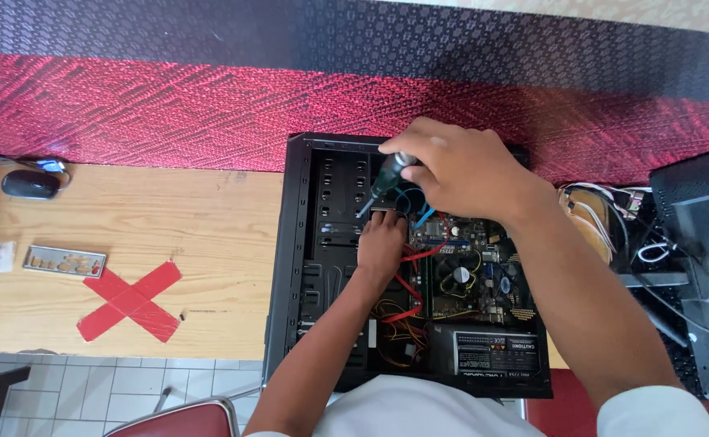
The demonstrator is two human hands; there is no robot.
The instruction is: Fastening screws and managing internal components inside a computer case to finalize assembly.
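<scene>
Hands: right point(459, 170) grips screwdriver point(385, 180) | left point(382, 243) flat inside computer case point(293, 267), cables point(407, 299) crowding | mouse point(30, 184) aside

Even, bright daylight covers the wooden table point(168, 235) – no hard glare. The inside of the black computer case point(330, 243) sits in shade, detail there dim. Focus is sharp throughout – slight wide-angle bending at the edges, soft shadow under the forearms.
</scene>
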